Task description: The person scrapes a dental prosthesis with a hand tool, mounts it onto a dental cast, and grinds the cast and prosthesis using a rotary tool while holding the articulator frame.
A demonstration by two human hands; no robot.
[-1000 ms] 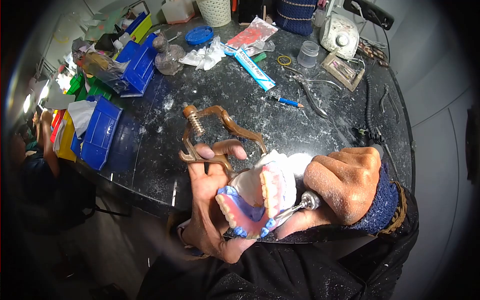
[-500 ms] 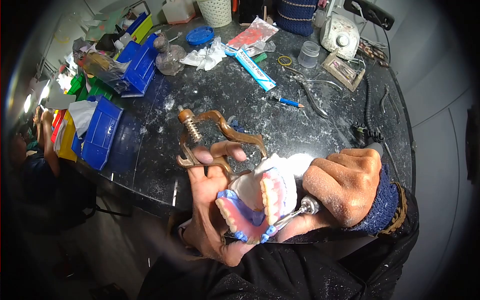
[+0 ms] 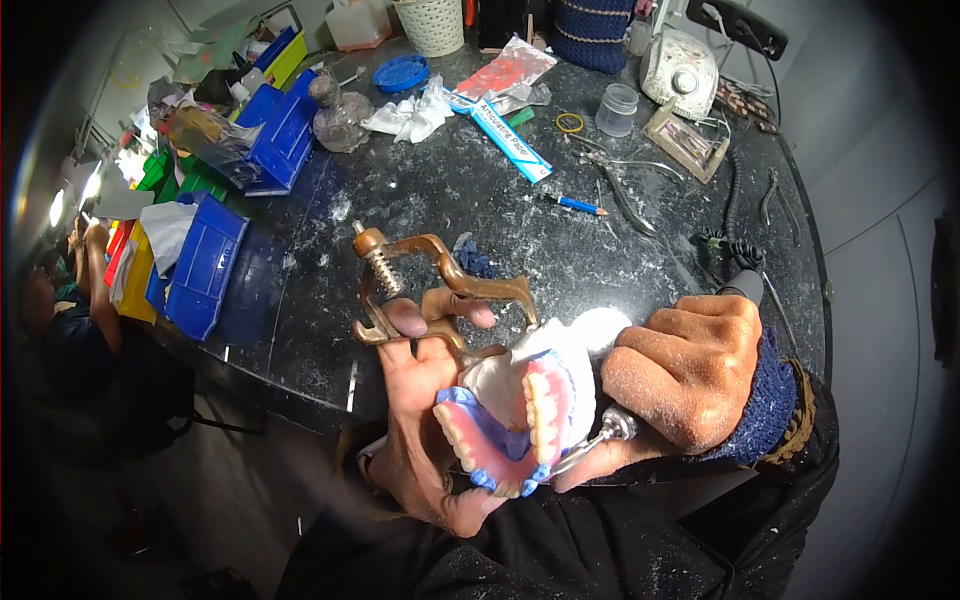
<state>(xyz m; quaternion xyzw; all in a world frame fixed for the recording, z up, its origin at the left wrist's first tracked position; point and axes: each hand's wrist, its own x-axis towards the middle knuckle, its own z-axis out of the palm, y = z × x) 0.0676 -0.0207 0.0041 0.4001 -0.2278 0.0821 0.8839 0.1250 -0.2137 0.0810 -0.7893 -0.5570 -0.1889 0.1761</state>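
My left hand is wrapped round a brass articulator whose plaster models carry two pink denture arches with cream teeth and blue wax. The arches stand open toward me, and my left thumb lies under the lower one. In my right hand is a rotary handpiece, its metal nose pointing left. The thin tip reaches the front teeth beside the blue wax; exact contact cannot be made out. White dust covers my right fingers.
On the dark table lie a blue pencil, pliers, an articulating paper packet and a clear cup. Blue bins line the left edge. Another person's arm shows at far left. A white control unit stands behind.
The articulator's spring end has shifted left and slightly down, with the models tilting a little in my left hand. My right hand has barely moved, still holding the handpiece at the front teeth.
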